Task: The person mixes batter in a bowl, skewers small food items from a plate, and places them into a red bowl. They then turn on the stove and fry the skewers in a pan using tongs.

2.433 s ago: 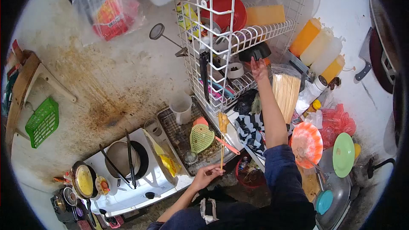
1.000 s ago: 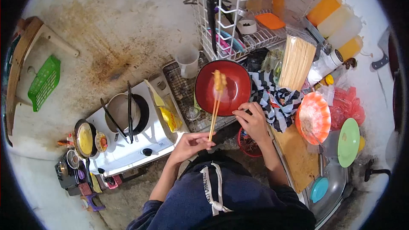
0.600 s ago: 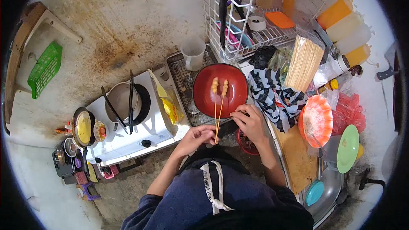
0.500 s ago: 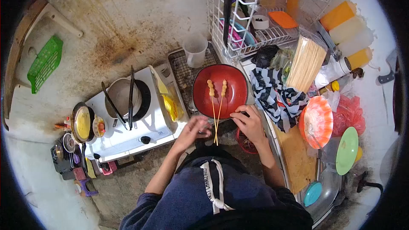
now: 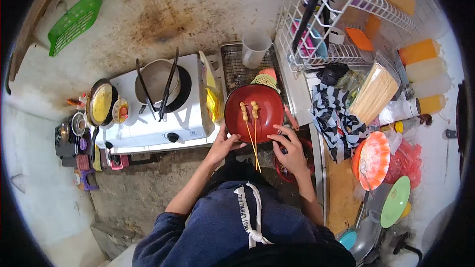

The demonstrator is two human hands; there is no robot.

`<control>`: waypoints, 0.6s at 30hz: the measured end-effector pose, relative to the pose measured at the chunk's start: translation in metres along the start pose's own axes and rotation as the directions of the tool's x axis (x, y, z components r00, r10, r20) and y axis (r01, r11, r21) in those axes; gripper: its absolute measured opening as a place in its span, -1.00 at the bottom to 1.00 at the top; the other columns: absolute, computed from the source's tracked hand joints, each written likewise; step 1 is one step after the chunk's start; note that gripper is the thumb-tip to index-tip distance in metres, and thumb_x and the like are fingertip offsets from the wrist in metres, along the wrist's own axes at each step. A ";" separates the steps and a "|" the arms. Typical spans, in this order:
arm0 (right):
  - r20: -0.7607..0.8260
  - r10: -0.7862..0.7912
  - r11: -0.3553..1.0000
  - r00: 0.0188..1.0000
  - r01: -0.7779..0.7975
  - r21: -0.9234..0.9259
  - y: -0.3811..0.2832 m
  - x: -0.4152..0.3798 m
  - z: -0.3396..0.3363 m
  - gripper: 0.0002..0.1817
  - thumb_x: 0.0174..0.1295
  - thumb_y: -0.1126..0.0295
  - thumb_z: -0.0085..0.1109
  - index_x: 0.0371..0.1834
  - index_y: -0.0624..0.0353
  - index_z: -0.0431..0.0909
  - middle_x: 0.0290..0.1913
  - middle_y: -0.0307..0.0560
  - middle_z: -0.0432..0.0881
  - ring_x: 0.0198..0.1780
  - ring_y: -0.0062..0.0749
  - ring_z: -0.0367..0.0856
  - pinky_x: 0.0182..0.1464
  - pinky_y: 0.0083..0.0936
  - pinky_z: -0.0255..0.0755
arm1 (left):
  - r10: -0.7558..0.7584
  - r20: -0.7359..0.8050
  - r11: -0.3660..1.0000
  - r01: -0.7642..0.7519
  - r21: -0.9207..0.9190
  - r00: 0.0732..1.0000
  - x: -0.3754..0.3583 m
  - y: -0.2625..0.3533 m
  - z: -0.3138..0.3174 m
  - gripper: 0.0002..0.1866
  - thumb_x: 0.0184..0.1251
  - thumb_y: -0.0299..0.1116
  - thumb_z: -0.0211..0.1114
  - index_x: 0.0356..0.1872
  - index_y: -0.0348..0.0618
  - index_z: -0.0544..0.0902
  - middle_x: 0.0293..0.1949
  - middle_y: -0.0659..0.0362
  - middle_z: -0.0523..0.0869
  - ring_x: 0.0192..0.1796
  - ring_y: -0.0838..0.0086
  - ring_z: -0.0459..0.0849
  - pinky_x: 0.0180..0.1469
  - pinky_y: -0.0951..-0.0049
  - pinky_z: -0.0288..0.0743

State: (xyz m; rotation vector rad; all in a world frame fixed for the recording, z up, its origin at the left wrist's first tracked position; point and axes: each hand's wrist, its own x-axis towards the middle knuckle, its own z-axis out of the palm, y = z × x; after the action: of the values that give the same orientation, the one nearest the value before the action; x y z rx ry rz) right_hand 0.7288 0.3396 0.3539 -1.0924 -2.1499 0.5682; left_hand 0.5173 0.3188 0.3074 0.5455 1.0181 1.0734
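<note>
A red bowl [image 5: 269, 118] with a dark rim is in front of my body. Two skewers [image 5: 251, 133] rest in it, their light brown balls [image 5: 255, 106] inside and their bare stick ends jutting over the near rim towards me. My left hand [image 5: 223, 147] grips the bowl's near left edge, thumb along the rim and the other fingers partly hidden below. At the near right edge, my right hand [image 5: 289, 151] has its fingertips on the rim, holding that side.
On my left stands a white stove [image 5: 148, 128] bearing a pot [image 5: 158, 81] with dark tongs. Behind the bowl are a wire rack tray [image 5: 232, 66], a clear jug [image 5: 255, 49] and a green strainer [image 5: 267, 80]. A bundle of sticks [image 5: 374, 94] and a cutting board [image 5: 341, 188] lie right.
The bowl has come nearer my body and left relative to the counter, uncovering the strainer behind it. My left hand has moved from beside the sticks onto the rim.
</note>
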 end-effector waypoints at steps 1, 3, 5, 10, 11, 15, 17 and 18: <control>-0.067 0.049 0.997 0.997 -0.046 0.055 -0.007 -0.002 0.002 -0.81 -0.09 0.55 0.13 -0.34 0.15 0.54 -0.16 -0.09 0.46 -0.24 -0.32 0.46 -0.15 -0.47 0.35 | 0.007 -0.018 1.000 -0.007 -0.010 1.000 -0.005 -0.003 -0.002 -0.44 0.20 -0.54 -0.02 0.22 -0.01 0.02 0.07 0.14 0.29 0.02 0.42 0.44 -0.08 0.36 0.52; -0.201 0.144 0.984 0.969 -0.119 0.129 -0.021 -0.006 0.009 -0.86 -0.07 0.48 0.15 -0.37 0.15 0.55 -0.23 -0.08 0.49 -0.34 -0.37 0.47 -0.23 -0.53 0.36 | 0.051 -0.063 0.999 -0.050 0.005 0.997 -0.015 -0.008 -0.008 -0.34 0.17 -0.58 0.00 0.26 0.01 -0.07 0.13 0.19 0.21 -0.01 0.45 0.45 -0.11 0.38 0.52; -0.059 0.190 0.973 0.980 -0.180 0.145 -0.029 -0.014 0.013 -0.88 -0.06 0.47 0.16 -0.40 0.14 0.55 -0.33 -0.11 0.50 -0.40 -0.39 0.46 -0.25 -0.55 0.36 | 0.078 -0.099 0.997 -0.078 -0.003 0.992 -0.030 -0.012 -0.009 -0.33 0.16 -0.59 0.02 0.26 0.01 -0.06 0.13 0.19 0.22 -0.01 0.45 0.44 -0.12 0.40 0.53; 0.259 0.354 0.917 0.899 -0.387 0.093 -0.051 -0.020 0.036 -0.78 -0.06 0.22 0.23 -0.57 0.17 0.57 -0.68 -0.17 0.54 -0.64 -0.45 0.54 -0.51 -0.59 0.38 | 0.113 -0.188 0.990 -0.127 -0.062 0.976 -0.060 -0.034 -0.024 -0.30 0.11 -0.60 0.10 0.24 0.00 -0.03 0.10 0.17 0.27 -0.01 0.47 0.43 -0.16 0.45 0.53; 0.276 0.345 0.919 0.897 -0.383 0.098 -0.055 -0.023 0.041 -0.78 -0.06 0.22 0.23 -0.57 0.17 0.57 -0.68 -0.17 0.54 -0.64 -0.45 0.54 -0.51 -0.59 0.38 | 0.139 -0.204 0.988 -0.150 -0.040 0.969 -0.066 -0.039 -0.029 -0.30 0.10 -0.59 0.12 0.24 0.00 -0.02 0.08 0.18 0.28 0.01 0.47 0.42 -0.16 0.46 0.52; 0.443 0.321 0.894 0.837 -0.422 0.151 -0.072 -0.029 0.057 -0.73 -0.09 0.16 0.26 -0.55 0.16 0.59 -0.66 -0.11 0.57 -0.65 -0.45 0.57 -0.58 -0.61 0.38 | 0.131 -0.277 0.985 -0.156 -0.071 0.952 -0.096 -0.041 -0.043 -0.29 0.10 -0.59 0.12 0.24 0.02 -0.02 0.09 0.20 0.26 0.04 0.47 0.38 -0.16 0.47 0.52; 0.530 0.295 0.876 0.795 -0.446 0.182 -0.085 -0.031 0.068 -0.77 -0.07 0.22 0.25 -0.54 0.17 0.59 -0.65 -0.11 0.57 -0.66 -0.50 0.56 -0.58 -0.63 0.37 | 0.159 -0.292 0.977 -0.192 -0.088 0.943 -0.112 -0.046 -0.057 -0.28 0.10 -0.60 0.12 0.24 0.05 -0.04 0.12 0.21 0.22 0.05 0.47 0.38 -0.16 0.48 0.51; 0.574 0.276 0.868 0.771 -0.456 0.195 -0.093 -0.031 0.075 -0.79 -0.07 0.24 0.24 -0.54 0.17 0.59 -0.65 -0.11 0.58 -0.66 -0.52 0.55 -0.57 -0.64 0.36 | 0.176 -0.315 0.972 -0.215 -0.094 0.933 -0.121 -0.045 -0.064 -0.28 0.10 -0.60 0.12 0.24 0.05 -0.04 0.12 0.21 0.22 0.05 0.47 0.38 -0.16 0.48 0.51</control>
State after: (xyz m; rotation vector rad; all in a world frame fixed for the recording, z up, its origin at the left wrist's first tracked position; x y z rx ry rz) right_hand 0.6389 0.2557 0.3491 -1.2853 -2.1611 1.5175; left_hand 0.4675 0.1845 0.2917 0.3893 1.1708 1.4228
